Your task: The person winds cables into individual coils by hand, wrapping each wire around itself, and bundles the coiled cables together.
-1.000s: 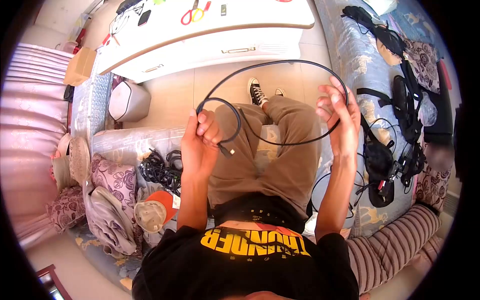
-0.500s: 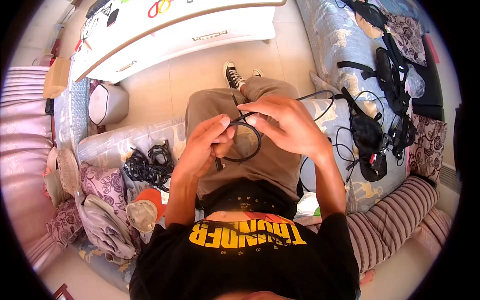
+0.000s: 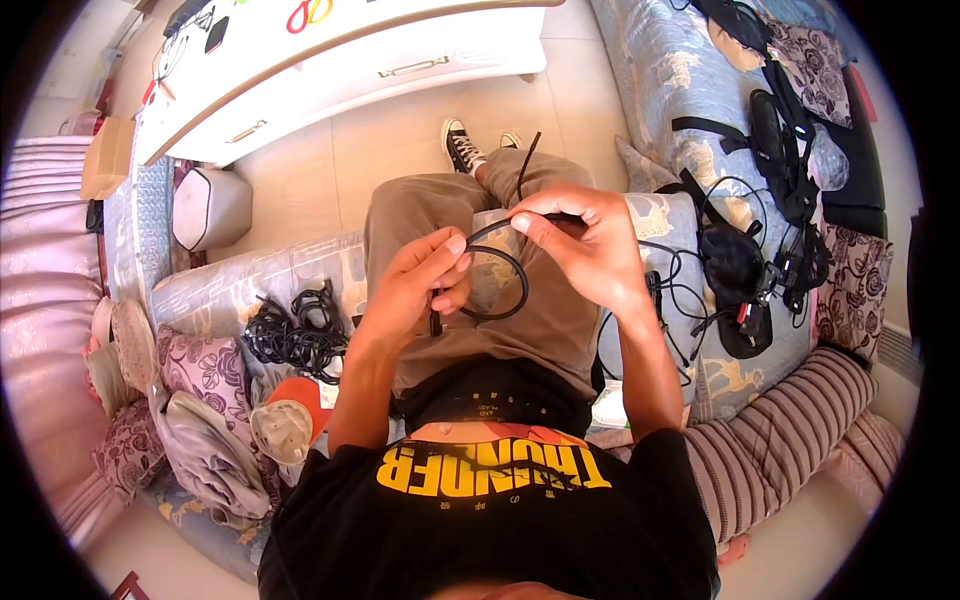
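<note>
A black cable point(image 3: 524, 285) is bent into a round loop above my lap. My left hand point(image 3: 420, 275) pinches the loop at its left side, thumb and fingers pressed together. A short dark end of cable pokes out below that hand. To the right, my right hand point(image 3: 590, 245) has its thumb and forefinger closed on the cable a little way along from the loop. One loose length stands up beyond its fingers. On the seat to the left lies a heap of coiled black cables point(image 3: 297, 330).
Black straps and pouches point(image 3: 735, 260) with loose cables lie on the sofa at right. A striped bolster point(image 3: 790, 440) is near my right elbow. An orange-and-beige cap point(image 3: 285, 425) rests at left. Ahead stand a white drawer cabinet point(image 3: 350, 95) and a grey bin point(image 3: 212, 208).
My right hand has drawn slightly right, away from my left hand, along the cable. The loose upright length has swung right. My left hand keeps its grip on the loop.
</note>
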### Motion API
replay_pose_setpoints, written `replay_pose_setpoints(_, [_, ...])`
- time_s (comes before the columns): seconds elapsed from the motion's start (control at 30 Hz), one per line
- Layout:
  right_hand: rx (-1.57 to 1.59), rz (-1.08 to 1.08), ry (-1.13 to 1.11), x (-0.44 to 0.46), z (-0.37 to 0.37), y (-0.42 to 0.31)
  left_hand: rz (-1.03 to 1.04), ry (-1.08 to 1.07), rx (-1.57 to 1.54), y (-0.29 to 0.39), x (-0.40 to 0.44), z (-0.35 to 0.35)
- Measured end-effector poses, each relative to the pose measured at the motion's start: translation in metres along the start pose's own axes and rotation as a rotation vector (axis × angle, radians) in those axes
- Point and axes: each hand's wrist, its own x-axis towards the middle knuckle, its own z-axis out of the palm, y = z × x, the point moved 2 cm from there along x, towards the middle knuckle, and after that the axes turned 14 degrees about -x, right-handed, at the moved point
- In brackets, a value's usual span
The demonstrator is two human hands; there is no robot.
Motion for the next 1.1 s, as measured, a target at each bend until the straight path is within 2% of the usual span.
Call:
replay_pose_setpoints(0.17, [0.080, 0.103, 0.082, -0.009, 0.003, -0.002, 0.132, 0.064, -0.068, -0.006, 0.005, -0.010])
replay_pose_setpoints(0.27, [0.070, 0.175, 0.013, -0.015, 0.013, -0.004, 0.200, 0.143, -0.152, -0.008, 0.009, -0.014])
replay_pose_setpoints(0.4, [0.159, 0.113, 0.026, -0.019, 0.041, 0.000, 0.347, 0.288, -0.225, -0.012, 0.013, -0.020])
replay_pose_setpoints(0.53, [0.029, -0.008, 0.123, -0.021, 0.055, 0.013, 0.430, 0.401, -0.296, -0.017, 0.017, -0.012])
replay_pose_setpoints(0.67, [-0.025, 0.008, 0.164, -0.027, 0.061, 0.010, 0.447, 0.443, -0.404, -0.018, 0.024, -0.012])
replay_pose_setpoints(0.83, [-0.167, -0.108, 0.281, -0.026, 0.061, 0.012, 0.479, 0.453, -0.482, -0.016, 0.025, -0.011])
replay_pose_setpoints(1.1, [-0.124, -0.117, 0.442, -0.026, 0.073, 0.014, 0.602, 0.511, -0.442, -0.024, 0.025, 0.000])
